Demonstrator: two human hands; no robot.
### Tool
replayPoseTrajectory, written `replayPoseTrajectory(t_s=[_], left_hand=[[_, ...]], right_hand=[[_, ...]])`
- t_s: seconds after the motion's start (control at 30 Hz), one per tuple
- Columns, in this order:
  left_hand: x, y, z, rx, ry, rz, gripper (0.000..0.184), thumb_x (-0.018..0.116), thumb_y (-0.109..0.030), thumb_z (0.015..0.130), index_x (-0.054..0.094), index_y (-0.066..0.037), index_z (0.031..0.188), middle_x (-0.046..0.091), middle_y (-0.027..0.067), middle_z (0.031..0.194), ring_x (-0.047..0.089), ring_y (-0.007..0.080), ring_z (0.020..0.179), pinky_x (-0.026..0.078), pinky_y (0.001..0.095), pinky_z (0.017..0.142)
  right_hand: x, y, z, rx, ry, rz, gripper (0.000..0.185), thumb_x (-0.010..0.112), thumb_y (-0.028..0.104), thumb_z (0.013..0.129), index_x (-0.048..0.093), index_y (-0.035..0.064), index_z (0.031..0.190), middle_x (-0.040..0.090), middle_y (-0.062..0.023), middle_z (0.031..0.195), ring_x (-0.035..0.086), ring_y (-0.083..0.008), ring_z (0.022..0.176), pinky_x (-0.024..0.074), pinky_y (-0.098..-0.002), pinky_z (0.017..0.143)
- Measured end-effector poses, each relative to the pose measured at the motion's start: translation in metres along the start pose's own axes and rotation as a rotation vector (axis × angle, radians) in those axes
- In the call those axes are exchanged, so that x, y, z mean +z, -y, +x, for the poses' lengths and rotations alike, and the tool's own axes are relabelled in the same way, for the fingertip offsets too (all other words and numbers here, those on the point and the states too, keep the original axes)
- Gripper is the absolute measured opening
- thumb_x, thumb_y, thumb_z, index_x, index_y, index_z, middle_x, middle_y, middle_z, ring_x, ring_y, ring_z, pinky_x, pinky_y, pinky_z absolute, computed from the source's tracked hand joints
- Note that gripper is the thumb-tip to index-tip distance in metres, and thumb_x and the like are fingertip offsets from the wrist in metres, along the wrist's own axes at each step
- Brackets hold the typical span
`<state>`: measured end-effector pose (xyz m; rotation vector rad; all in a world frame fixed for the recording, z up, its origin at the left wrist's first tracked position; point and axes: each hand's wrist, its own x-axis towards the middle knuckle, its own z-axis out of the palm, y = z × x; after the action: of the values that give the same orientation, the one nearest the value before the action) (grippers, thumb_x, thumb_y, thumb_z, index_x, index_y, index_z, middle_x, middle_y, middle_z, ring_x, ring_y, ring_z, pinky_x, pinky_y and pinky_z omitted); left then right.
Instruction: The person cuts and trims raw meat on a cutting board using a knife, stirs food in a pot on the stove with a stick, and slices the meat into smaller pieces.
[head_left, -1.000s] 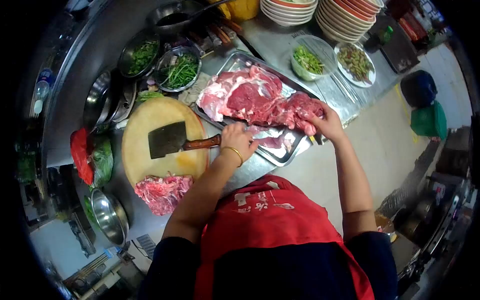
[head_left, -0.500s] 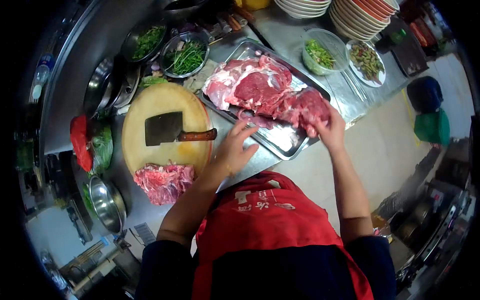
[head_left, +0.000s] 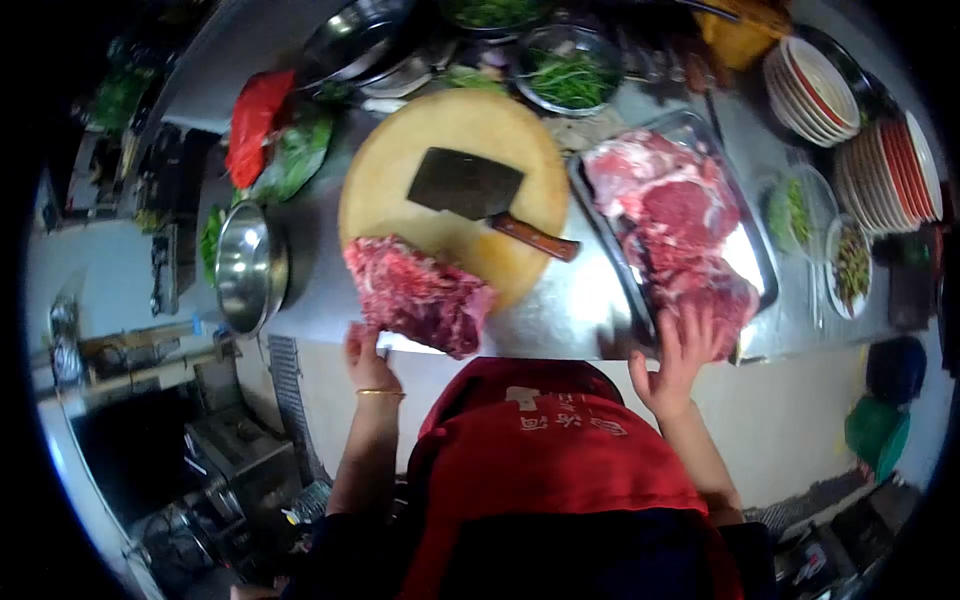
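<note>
My left hand is at the counter's front edge, close to the lower left side of a ragged piece of red meat, its fingers apart. That piece lies partly on the round cutting board and overhangs its front side. A cleaver rests flat on the board, its wooden handle pointing right. Large cuts of meat fill a metal tray on the right. Over the near end of this meat is my right hand, fingers spread, at or touching its surface.
A steel bowl stands left of the board, below a red bag and leafy greens. Behind are bowls of green vegetables. Stacked bowls and a plate of food stand far right.
The view has swung left. My left hand has moved from beside the tray to the meat at the board. My right hand has loosened from the tray meat and its fingers have spread.
</note>
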<state>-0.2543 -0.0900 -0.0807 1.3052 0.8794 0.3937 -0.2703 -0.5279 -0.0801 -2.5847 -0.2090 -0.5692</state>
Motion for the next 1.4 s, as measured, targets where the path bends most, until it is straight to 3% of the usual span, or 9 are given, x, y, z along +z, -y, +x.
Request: replayPoseTrajectory(t_s=[0.17, 0.37, 0.5, 0.57, 0.73, 0.83, 0.93, 1.23, 1.4], left_hand=[[-0.005, 0.010, 0.008, -0.372, 0.183, -0.318, 0.028, 0.065, -0.026, 0.094, 0.062, -0.012, 0.118, 0.065, 0.0038, 0.112, 0.059, 0.0228, 0.102, 0.046, 0.0439, 0.097], [0.023, -0.016, 0.028, -0.528, 0.529, -0.493, 0.049, 0.063, -0.035, 0.095, 0.051, -0.010, 0.136, 0.062, 0.0047, 0.127, 0.058, 0.0221, 0.119, 0.045, 0.0422, 0.102], [0.043, -0.018, 0.016, -0.307, 0.452, -0.335, 0.049, 0.060, -0.020, 0.097, 0.044, -0.011, 0.143, 0.059, 0.0100, 0.131, 0.055, 0.0243, 0.123, 0.049, 0.0437, 0.101], [0.037, -0.010, 0.043, -0.379, 0.496, -0.478, 0.051, 0.058, -0.016, 0.098, 0.040, -0.012, 0.145, 0.057, 0.0104, 0.133, 0.056, 0.0268, 0.123, 0.049, 0.0464, 0.101], [0.041, -0.035, 0.144, -0.705, 0.920, -0.699, 0.059, 0.059, -0.033, 0.096, 0.040, -0.008, 0.146, 0.049, 0.0127, 0.144, 0.048, 0.0300, 0.132, 0.041, 0.0491, 0.109], [0.041, -0.009, 0.208, -0.623, 1.063, -0.867, 0.058, 0.055, -0.036, 0.097, 0.041, -0.006, 0.144, 0.049, 0.0144, 0.144, 0.048, 0.0306, 0.132, 0.039, 0.0471, 0.112], [0.049, -0.016, 0.224, -0.586, 1.018, -0.794, 0.056, 0.056, -0.032, 0.096, 0.043, -0.006, 0.143, 0.051, 0.0138, 0.142, 0.050, 0.0297, 0.129, 0.040, 0.0457, 0.110], [0.133, -0.103, 0.231, -0.270, 1.256, -0.042, 0.050, 0.061, -0.022, 0.094, 0.048, -0.004, 0.138, 0.058, 0.0122, 0.133, 0.056, 0.0270, 0.122, 0.043, 0.0412, 0.107], [0.192, -0.098, 0.236, -0.143, 1.408, 0.229, 0.047, 0.063, -0.017, 0.093, 0.050, -0.004, 0.136, 0.061, 0.0115, 0.130, 0.059, 0.0258, 0.119, 0.045, 0.0393, 0.105]], right_hand=[[0.050, 0.070, 0.069, -0.127, 0.312, 0.441, 0.047, 0.072, 0.016, 0.078, 0.059, 0.0057, 0.122, 0.062, -0.0171, 0.118, 0.061, -0.0344, 0.107, 0.0505, -0.0425, 0.090], [0.098, 0.147, 0.092, 0.391, 0.630, 0.940, 0.069, 0.075, 0.010, 0.081, 0.041, 0.0014, 0.140, 0.052, -0.0241, 0.131, 0.058, -0.0393, 0.110, 0.0491, -0.0413, 0.094], [0.130, 0.156, 0.070, 0.369, 0.574, 0.936, 0.067, 0.073, 0.007, 0.085, 0.038, 0.0014, 0.143, 0.049, -0.0168, 0.131, 0.054, -0.0235, 0.119, 0.0486, -0.0344, 0.098], [0.129, 0.170, 0.071, 0.267, 0.576, 0.888, 0.069, 0.072, 0.005, 0.081, 0.039, 0.0014, 0.141, 0.046, -0.0237, 0.136, 0.047, -0.0354, 0.127, 0.0401, -0.0407, 0.106], [0.100, 0.214, 0.134, 0.352, 0.850, 1.072, 0.061, 0.065, -0.001, 0.085, 0.046, 0.0023, 0.142, 0.067, -0.0125, 0.110, 0.062, -0.0232, 0.106, 0.0502, -0.0364, 0.090], [0.122, 0.188, 0.159, -0.014, 0.085, 0.516, 0.029, 0.064, 0.002, 0.082, 0.064, 0.0047, 0.111, 0.065, -0.0181, 0.117, 0.063, -0.0351, 0.107, 0.0487, -0.0433, 0.092], [0.117, 0.146, 0.168, 0.119, 0.202, -0.096, 0.041, 0.074, 0.012, 0.074, 0.065, 0.0081, 0.114, 0.060, -0.0161, 0.120, 0.056, -0.0371, 0.107, 0.0468, -0.0457, 0.091], [0.103, 0.102, 0.149, -0.076, 0.448, -0.516, 0.058, 0.060, 0.017, 0.082, 0.051, 0.0153, 0.140, 0.060, -0.0056, 0.091, 0.061, -0.0215, 0.075, 0.0506, -0.0353, 0.063], [0.018, 0.083, 0.113, 0.193, 0.485, -0.374, 0.062, 0.068, 0.015, 0.081, 0.049, 0.0152, 0.139, 0.064, -0.0152, 0.091, 0.065, -0.0302, 0.069, 0.0539, -0.0424, 0.063]])
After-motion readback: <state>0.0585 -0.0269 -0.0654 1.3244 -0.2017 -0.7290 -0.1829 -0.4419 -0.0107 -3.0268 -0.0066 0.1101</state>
